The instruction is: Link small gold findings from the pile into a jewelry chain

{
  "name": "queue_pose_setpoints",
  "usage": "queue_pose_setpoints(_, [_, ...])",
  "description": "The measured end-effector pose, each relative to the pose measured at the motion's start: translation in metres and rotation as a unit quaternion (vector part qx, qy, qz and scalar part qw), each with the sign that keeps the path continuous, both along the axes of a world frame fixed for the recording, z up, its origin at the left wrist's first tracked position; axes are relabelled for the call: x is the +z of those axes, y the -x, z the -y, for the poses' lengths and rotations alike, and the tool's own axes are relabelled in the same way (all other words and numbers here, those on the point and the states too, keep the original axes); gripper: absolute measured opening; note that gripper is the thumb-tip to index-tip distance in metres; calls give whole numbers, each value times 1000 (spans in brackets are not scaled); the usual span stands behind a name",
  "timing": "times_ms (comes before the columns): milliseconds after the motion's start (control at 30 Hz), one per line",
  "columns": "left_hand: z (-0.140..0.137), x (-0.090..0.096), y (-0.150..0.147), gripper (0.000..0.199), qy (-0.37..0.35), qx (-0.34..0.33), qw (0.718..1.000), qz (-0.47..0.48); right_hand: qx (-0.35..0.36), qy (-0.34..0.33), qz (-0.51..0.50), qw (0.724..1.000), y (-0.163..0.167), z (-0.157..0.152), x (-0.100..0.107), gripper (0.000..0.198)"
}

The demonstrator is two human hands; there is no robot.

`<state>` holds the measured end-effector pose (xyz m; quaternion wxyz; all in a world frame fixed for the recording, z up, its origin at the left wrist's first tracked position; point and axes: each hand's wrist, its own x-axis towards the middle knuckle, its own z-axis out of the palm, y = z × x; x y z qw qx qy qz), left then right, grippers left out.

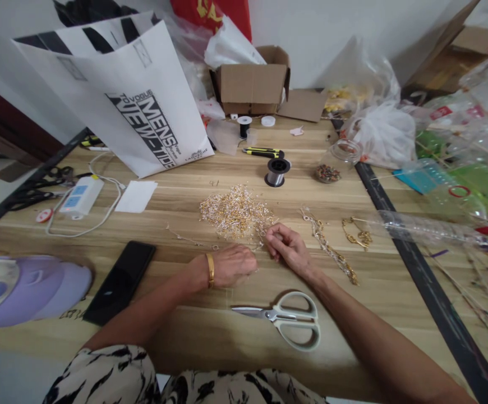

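1. While both hands work at its middle, the wooden desk [193,185] carries everything, with a dark strip along its right side.
2. A white paper shopping bag [122,95] with black lettering stands at the back left; an open cardboard box [252,84] sits behind the centre.
3. A black phone [120,280] lies flat near the left forearm, and white-handled scissors [288,321] lie closed just in front of the hands.
4. The pile of small gold and silver findings [235,212] lies mid-desk, just beyond the hands; a finished gold chain [332,252] trails to its right.
5. A spool of thin wire [276,171] stands behind the pile, near a yellow-and-black utility knife [264,152].
6. The left hand [233,265], with a gold bangle at the wrist, rests knuckles-up with fingers curled under; whether it grips anything I cannot tell.
7. The right hand [288,248] pinches its fingertips together at the pile's near edge, on something too small to make out.
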<state>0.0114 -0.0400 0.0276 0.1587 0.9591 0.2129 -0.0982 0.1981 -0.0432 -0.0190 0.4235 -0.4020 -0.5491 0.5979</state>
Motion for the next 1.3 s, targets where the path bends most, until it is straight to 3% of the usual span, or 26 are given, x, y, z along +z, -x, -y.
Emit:
queue_pose_setpoints(133, [-11,3,0,11,63,17,996,56,2,0,6,1000,0,0,0,26])
queue_pose_setpoints(233, [-21,3,2,9,157,52,979,119,2,-3,7,1000,0,0,0,25])
queue_pose_setpoints(333, [-28,0,6,4,290,97,936,172,2,0,3,1000,0,0,0,24])
queue_pose_setpoints(467, [-30,-5,8,11,437,161,848,252,2,-1,1,1000,0,-1,-1,25])
queue_pose_setpoints(567, [-29,-9,7,17,497,194,799,276,1,-1,-5,1000,0,-2,-2,26])
queue_pose_setpoints(633, [-29,-11,7,17,506,206,791,275,2,0,-9,1000,0,-2,-2,25])
queue_pose_setpoints(767, [-31,-13,5,13,474,215,812,264,4,-3,-2,1000,0,-2,-2,25])
queue_pose_setpoints(967, [-28,-12,0,1,287,192,917,201,-1,-5,1,1000,0,-1,-1,27])
queue_pose_setpoints(1100, [-21,-10,-5,5,160,157,967,122,1,-1,4,1000,0,-1,1,27])
queue_pose_setpoints(1300, [-12,-3,-8,11,18,99,994,50,3,-7,5,1000,0,-1,0,24])
